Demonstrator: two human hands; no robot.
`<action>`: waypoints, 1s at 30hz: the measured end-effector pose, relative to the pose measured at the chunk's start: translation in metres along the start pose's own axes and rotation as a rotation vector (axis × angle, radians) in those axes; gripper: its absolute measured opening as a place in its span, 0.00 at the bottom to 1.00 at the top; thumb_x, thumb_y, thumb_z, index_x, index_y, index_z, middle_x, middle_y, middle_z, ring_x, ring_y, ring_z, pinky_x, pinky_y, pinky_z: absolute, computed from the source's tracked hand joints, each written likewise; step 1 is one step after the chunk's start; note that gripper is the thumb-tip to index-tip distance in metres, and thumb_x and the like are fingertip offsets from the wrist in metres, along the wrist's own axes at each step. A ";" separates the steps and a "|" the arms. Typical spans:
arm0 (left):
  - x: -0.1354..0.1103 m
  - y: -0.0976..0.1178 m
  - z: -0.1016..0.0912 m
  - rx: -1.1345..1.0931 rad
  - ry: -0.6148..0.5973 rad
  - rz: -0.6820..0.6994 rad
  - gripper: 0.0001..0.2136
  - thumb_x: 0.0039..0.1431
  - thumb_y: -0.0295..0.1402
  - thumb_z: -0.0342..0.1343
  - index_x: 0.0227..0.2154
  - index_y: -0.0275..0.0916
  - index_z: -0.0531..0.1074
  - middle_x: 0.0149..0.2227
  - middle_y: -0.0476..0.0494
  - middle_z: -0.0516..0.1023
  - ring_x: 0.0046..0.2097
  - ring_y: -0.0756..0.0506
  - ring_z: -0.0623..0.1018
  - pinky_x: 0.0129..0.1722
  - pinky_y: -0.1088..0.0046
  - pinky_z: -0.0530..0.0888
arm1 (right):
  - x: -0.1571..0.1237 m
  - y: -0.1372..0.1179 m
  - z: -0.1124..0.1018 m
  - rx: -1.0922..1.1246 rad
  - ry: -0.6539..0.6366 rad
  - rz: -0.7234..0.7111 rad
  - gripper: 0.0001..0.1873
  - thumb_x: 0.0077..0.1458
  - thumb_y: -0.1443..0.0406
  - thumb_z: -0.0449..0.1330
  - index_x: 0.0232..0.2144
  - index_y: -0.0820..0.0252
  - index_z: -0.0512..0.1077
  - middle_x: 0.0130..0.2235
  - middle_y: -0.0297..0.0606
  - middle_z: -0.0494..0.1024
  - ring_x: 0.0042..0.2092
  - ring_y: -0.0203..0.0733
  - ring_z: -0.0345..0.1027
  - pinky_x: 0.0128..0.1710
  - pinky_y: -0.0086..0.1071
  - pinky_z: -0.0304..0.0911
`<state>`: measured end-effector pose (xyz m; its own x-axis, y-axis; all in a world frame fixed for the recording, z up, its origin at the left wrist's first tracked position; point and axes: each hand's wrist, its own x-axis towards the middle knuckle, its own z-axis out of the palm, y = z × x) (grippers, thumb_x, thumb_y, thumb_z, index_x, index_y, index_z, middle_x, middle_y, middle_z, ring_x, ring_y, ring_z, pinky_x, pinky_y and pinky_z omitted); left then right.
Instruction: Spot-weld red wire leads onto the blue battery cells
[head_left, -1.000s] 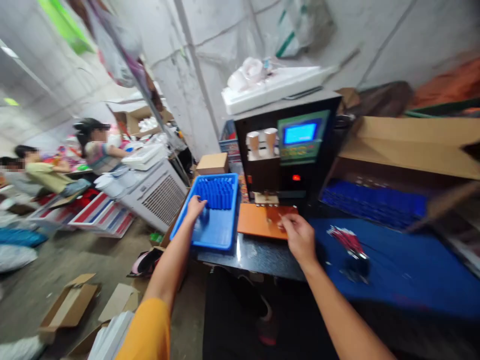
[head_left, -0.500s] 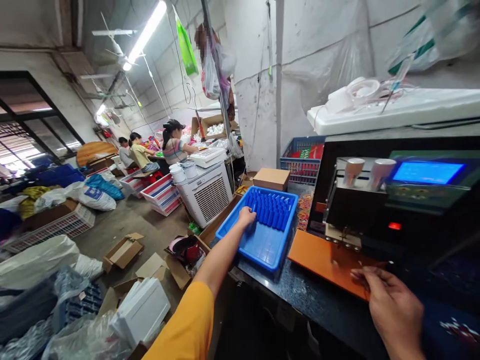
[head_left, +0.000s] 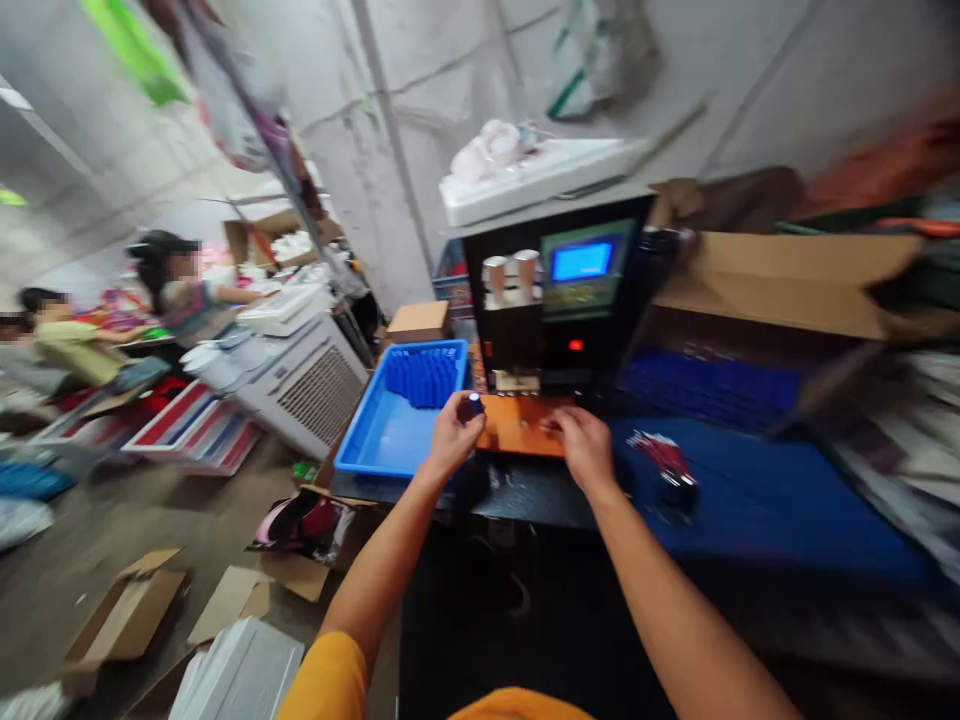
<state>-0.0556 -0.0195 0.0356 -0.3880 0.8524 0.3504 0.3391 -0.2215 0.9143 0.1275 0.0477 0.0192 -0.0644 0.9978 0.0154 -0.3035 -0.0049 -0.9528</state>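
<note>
My left hand (head_left: pixel 451 438) is closed on a small blue cylinder (head_left: pixel 475 403) with a bright end, held upright at the left end of the orange plate (head_left: pixel 516 434). My right hand (head_left: pixel 588 446) hovers over the plate's right part, its fingers pinched together; whatever is between them is too small and blurred to name. Behind the plate stands a black machine (head_left: pixel 510 335) with a lit blue screen (head_left: pixel 581 261) and two silvery knobs. Left of it, a blue tray (head_left: pixel 358 455) holds rows of similar blue cylinders (head_left: pixel 421 378) at its far end.
On the blue surface to the right lies a bundle of red and white thin pieces (head_left: pixel 664 455) by a dark shiny object. Behind it is an open cardboard box (head_left: pixel 780 285) with blue items. An air cooler (head_left: pixel 315 385) stands left; people sit further back.
My left hand has come from the tray to the orange plate with a blue cylinder in it. The view has swung right. My right hand stays near the plate, still pinched.
</note>
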 end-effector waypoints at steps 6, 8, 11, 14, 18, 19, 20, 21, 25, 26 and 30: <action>-0.011 -0.007 0.051 -0.043 -0.161 -0.104 0.09 0.52 0.32 0.60 0.37 0.38 0.73 0.33 0.46 0.78 0.36 0.47 0.78 0.40 0.71 0.73 | 0.002 0.003 -0.004 0.112 -0.006 0.073 0.15 0.40 0.55 0.67 0.22 0.60 0.70 0.23 0.34 0.75 0.27 0.36 0.71 0.32 0.31 0.69; -0.010 -0.010 0.058 -0.026 -0.180 -0.107 0.09 0.53 0.35 0.60 0.37 0.38 0.73 0.32 0.46 0.78 0.34 0.47 0.78 0.39 0.71 0.73 | 0.002 0.003 -0.005 0.117 -0.020 0.090 0.14 0.41 0.56 0.66 0.22 0.60 0.70 0.24 0.34 0.75 0.27 0.36 0.71 0.33 0.31 0.69; -0.010 -0.013 0.062 -0.025 -0.190 -0.101 0.12 0.54 0.38 0.60 0.39 0.38 0.73 0.33 0.45 0.79 0.34 0.47 0.78 0.38 0.70 0.74 | 0.001 0.002 -0.006 0.136 -0.049 0.122 0.13 0.40 0.58 0.67 0.21 0.60 0.70 0.24 0.34 0.75 0.28 0.37 0.71 0.34 0.32 0.69; -0.013 -0.013 0.063 -0.030 -0.169 -0.069 0.13 0.55 0.39 0.59 0.41 0.38 0.73 0.37 0.43 0.80 0.38 0.46 0.79 0.42 0.70 0.74 | 0.001 -0.002 -0.005 0.141 -0.082 0.158 0.11 0.39 0.60 0.67 0.20 0.60 0.71 0.25 0.35 0.76 0.29 0.37 0.71 0.35 0.32 0.68; -0.016 -0.013 0.064 -0.033 -0.165 -0.060 0.15 0.56 0.40 0.58 0.44 0.39 0.74 0.40 0.42 0.80 0.41 0.46 0.79 0.44 0.69 0.74 | 0.002 -0.009 0.000 0.085 -0.130 0.149 0.10 0.41 0.61 0.65 0.18 0.60 0.70 0.23 0.35 0.75 0.30 0.37 0.69 0.34 0.31 0.65; -0.017 -0.013 0.064 -0.038 -0.163 -0.064 0.15 0.56 0.40 0.58 0.44 0.39 0.74 0.40 0.42 0.81 0.41 0.45 0.79 0.44 0.69 0.74 | 0.003 -0.010 0.002 0.064 -0.139 0.137 0.11 0.41 0.61 0.65 0.17 0.60 0.69 0.22 0.34 0.74 0.29 0.37 0.68 0.33 0.31 0.64; -0.017 -0.014 0.064 -0.046 -0.158 -0.067 0.15 0.56 0.40 0.58 0.44 0.39 0.74 0.40 0.42 0.81 0.41 0.45 0.79 0.44 0.69 0.75 | 0.004 -0.010 0.004 0.039 -0.149 0.126 0.11 0.41 0.60 0.64 0.16 0.60 0.69 0.21 0.32 0.72 0.27 0.36 0.66 0.31 0.30 0.62; -0.017 -0.014 0.065 -0.053 -0.154 -0.069 0.15 0.56 0.40 0.58 0.44 0.38 0.74 0.40 0.42 0.81 0.41 0.45 0.79 0.44 0.69 0.75 | 0.005 -0.011 0.006 0.014 -0.160 0.117 0.12 0.41 0.60 0.63 0.15 0.60 0.68 0.20 0.31 0.70 0.26 0.35 0.63 0.30 0.30 0.59; -0.016 -0.017 0.066 -0.082 -0.133 -0.068 0.16 0.56 0.38 0.58 0.46 0.38 0.74 0.41 0.41 0.81 0.43 0.44 0.80 0.46 0.68 0.75 | 0.009 -0.010 0.014 -0.040 -0.230 0.117 0.11 0.40 0.60 0.61 0.15 0.61 0.68 0.18 0.30 0.68 0.24 0.33 0.58 0.27 0.29 0.52; -0.016 -0.018 0.066 -0.084 -0.130 -0.066 0.16 0.56 0.38 0.58 0.47 0.37 0.74 0.42 0.41 0.81 0.43 0.44 0.80 0.47 0.67 0.75 | 0.009 -0.010 0.015 -0.039 -0.243 0.125 0.11 0.39 0.60 0.60 0.15 0.61 0.68 0.18 0.30 0.68 0.25 0.33 0.58 0.27 0.29 0.52; -0.016 -0.020 0.065 -0.042 -0.130 -0.054 0.15 0.57 0.37 0.58 0.46 0.38 0.75 0.41 0.42 0.82 0.43 0.44 0.80 0.47 0.67 0.75 | 0.011 -0.008 0.017 -0.033 -0.258 0.147 0.10 0.38 0.60 0.60 0.16 0.61 0.69 0.19 0.31 0.69 0.25 0.34 0.58 0.28 0.29 0.52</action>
<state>-0.0005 0.0018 -0.0011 -0.2892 0.9174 0.2733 0.2832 -0.1907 0.9399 0.1129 0.0578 0.0325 -0.3458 0.9369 -0.0511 -0.2418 -0.1416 -0.9599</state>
